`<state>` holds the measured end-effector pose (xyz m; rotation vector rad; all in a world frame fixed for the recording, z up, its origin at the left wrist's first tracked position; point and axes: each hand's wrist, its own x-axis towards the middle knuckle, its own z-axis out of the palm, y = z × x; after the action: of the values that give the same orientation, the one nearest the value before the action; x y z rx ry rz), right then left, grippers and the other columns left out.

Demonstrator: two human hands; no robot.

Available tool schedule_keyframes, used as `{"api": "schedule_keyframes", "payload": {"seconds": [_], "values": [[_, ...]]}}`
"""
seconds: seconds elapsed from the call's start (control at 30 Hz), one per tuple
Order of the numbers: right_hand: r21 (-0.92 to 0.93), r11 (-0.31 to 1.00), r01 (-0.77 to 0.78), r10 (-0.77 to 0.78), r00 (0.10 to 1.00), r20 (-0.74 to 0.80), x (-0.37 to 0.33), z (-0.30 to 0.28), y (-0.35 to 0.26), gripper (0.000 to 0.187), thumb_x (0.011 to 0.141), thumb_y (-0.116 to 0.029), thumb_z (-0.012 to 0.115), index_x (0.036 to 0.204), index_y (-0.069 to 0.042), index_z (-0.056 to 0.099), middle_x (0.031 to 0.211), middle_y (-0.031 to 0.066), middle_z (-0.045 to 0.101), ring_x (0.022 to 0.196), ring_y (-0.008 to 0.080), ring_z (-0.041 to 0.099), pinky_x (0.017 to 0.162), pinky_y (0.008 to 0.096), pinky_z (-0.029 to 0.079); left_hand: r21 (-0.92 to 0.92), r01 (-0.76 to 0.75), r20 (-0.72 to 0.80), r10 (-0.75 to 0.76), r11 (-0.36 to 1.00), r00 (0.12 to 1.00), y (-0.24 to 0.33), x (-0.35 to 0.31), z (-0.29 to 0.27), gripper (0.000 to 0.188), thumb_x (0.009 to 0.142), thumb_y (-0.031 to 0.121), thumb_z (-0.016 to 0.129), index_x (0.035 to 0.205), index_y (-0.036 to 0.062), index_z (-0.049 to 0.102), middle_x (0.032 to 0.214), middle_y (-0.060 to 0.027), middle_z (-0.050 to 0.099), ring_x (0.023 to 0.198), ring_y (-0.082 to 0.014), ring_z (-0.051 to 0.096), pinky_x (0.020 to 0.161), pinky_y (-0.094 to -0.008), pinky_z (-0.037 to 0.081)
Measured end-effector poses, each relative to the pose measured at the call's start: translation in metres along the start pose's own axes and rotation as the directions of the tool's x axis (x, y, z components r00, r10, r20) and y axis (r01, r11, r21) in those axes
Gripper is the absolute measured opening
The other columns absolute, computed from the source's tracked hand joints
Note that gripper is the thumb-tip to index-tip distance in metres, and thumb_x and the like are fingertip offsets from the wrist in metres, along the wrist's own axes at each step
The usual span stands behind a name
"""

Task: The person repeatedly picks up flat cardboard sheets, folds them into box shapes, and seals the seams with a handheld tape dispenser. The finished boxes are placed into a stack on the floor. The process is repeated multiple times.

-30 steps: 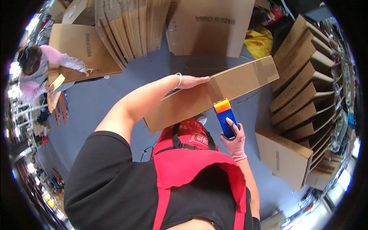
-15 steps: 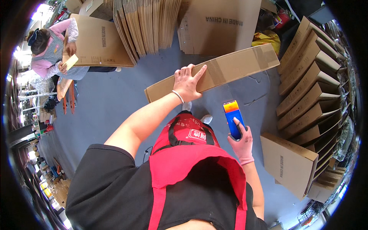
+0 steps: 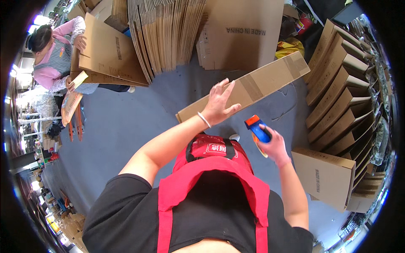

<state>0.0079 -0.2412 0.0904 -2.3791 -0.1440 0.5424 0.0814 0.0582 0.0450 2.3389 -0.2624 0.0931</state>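
A long, narrow closed cardboard box slants across in front of me, its right end farther away. Strips of brown tape cross its upper face. My left hand is at the left half of the box, fingers spread and thumb out along the near edge; whether it presses on the cardboard is hard to tell. My right hand grips a blue tape dispenser with an orange-red front. The dispenser is tilted near the box's near side, apart from it.
Folded cartons stand packed upright at the back, beside a large flat carton. Open cartons line the right side. A co-worker handles a carton at the far left. A thin strap lies on the floor.
The box has swung to a steeper slant, and its left end has shifted right. My left hand has moved slightly right and nearer. My right hand has turned the tape dispenser over sideways.
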Motion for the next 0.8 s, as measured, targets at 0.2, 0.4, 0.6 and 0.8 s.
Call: {"api": "schedule_keyframes", "payload": {"seconds": [0.2, 0.4, 0.6, 0.8], "values": [[0.293, 0.93, 0.222, -0.157, 0.96, -0.23, -0.071, 0.023, -0.103, 0.072, 0.068, -0.002, 0.083, 0.138, -0.01, 0.067, 0.108, 0.0102, 0.062, 0.099, 0.0255, 0.066, 0.093, 0.0348, 0.054, -0.387, 0.911, 0.922, -0.062, -0.142, 0.382, -0.002, -0.029, -0.065, 0.02, 0.101, 0.021, 0.075, 0.098, 0.0007, 0.076, 0.089, -0.0045, 0.073, 0.083, -0.0105, 0.067, 0.079, -0.0244, 0.056], [0.293, 0.951, 0.096, -0.024, 0.971, -0.24, -0.063, 0.075, -0.175, 0.074, 0.066, -0.002, 0.089, 0.136, -0.013, 0.068, 0.113, 0.0142, 0.065, 0.101, 0.0305, 0.067, 0.088, 0.0373, 0.057, -0.356, 0.904, 0.928, 0.025, -0.236, 0.372, -0.049, -0.028, -0.104, 0.015, 0.1, 0.018, 0.077, 0.098, 0.003, 0.076, 0.089, -0.0031, 0.072, 0.079, -0.0092, 0.066, 0.075, -0.0247, 0.057], [0.245, 0.969, 0.009, 0.046, 0.975, -0.217, -0.079, 0.096, -0.193, 0.069, 0.064, -0.002, 0.09, 0.13, -0.015, 0.072, 0.115, 0.0163, 0.065, 0.102, 0.0321, 0.069, 0.084, 0.0389, 0.061, -0.566, 0.79, 0.732, -0.298, 0.234, 0.613, -0.085, -0.016, -0.145, 0.016, 0.095, 0.018, 0.081, 0.091, 0.0028, 0.079, 0.081, -0.0012, 0.072, 0.073, -0.0083, 0.061, 0.067, -0.0247, 0.049], [0.108, 0.991, -0.084, 0.106, 0.97, -0.218, -0.083, 0.114, -0.163, 0.071, 0.065, -0.005, 0.088, 0.133, -0.019, 0.07, 0.111, 0.0152, 0.064, 0.102, 0.0334, 0.067, 0.089, 0.0408, 0.06, -0.516, 0.762, 0.679, -0.357, 0.39, 0.642, -0.136, 0.004, -0.126, 0.021, 0.093, 0.025, 0.085, 0.086, 0.0057, 0.079, 0.076, 0.0013, 0.069, 0.07, -0.0071, 0.058, 0.067, -0.0237, 0.047]]}}
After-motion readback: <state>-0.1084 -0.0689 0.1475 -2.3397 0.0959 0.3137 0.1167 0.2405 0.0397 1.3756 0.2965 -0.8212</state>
